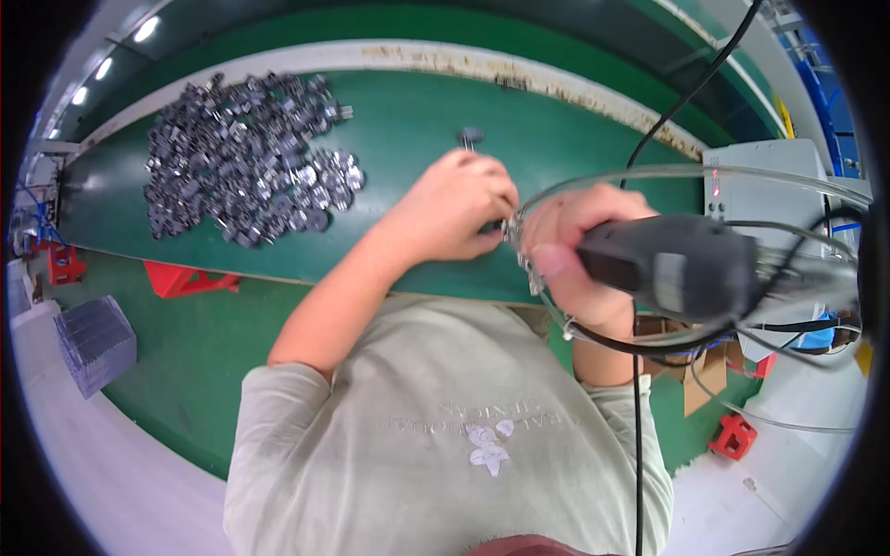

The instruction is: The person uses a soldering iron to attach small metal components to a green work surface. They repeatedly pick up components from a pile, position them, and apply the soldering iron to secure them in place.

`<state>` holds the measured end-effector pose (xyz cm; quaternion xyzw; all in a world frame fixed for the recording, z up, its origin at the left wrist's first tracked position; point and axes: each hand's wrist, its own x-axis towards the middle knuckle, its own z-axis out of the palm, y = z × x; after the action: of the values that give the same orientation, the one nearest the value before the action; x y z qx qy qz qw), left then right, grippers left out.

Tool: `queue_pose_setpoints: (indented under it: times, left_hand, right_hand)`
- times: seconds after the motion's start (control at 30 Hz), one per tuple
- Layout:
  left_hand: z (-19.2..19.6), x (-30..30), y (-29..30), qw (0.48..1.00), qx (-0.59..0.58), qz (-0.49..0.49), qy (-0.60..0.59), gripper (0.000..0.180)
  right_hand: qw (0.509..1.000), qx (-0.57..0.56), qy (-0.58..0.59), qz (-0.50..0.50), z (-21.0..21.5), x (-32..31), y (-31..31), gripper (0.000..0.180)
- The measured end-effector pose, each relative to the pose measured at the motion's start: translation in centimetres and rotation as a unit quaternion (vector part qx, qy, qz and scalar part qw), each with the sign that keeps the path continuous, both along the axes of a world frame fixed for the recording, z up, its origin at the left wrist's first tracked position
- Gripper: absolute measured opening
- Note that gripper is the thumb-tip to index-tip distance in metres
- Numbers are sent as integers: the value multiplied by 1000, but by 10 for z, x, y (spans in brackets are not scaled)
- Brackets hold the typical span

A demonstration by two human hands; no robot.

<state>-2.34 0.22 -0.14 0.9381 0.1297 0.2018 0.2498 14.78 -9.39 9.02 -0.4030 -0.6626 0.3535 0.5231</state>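
My right hand (579,241) is wrapped round a dark grey hand-held power tool (691,269), which looks like an electric screwdriver. The tool lies roughly level, and its metal front end (519,241) points left toward my other hand. My left hand (461,206) is closed, its fingers curled down close to that metal end. Whatever those fingers hold is hidden behind them. Just beyond its knuckles lies a single small dark part (471,135) with metal pins. A large heap of similar dark round parts (246,153) spreads over the left of the green table (399,111).
A clear hose (649,172) and a black cable (691,93) run around the tool. At the right stands a light grey box (765,190) with red lights. A pale, worn ledge (445,57) borders the table's far side. Red stools (190,278) show below.
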Motion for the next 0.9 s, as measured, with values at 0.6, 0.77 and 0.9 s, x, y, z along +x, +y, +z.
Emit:
queue_pose_setpoints:
  times: [0.6,0.77,0.9]
  left_hand:
    - [-6,43,179,963,62,260,27,35]
    - [10,34,136,971,132,200,-11,43]
    - [32,3,75,984,-69,76,143,31]
  right_hand:
    - [945,62,317,-46,1,34,-17,25]
    - [951,59,286,-102,-13,42,-32,27]
    - [958,81,257,-101,-13,45,-30,29]
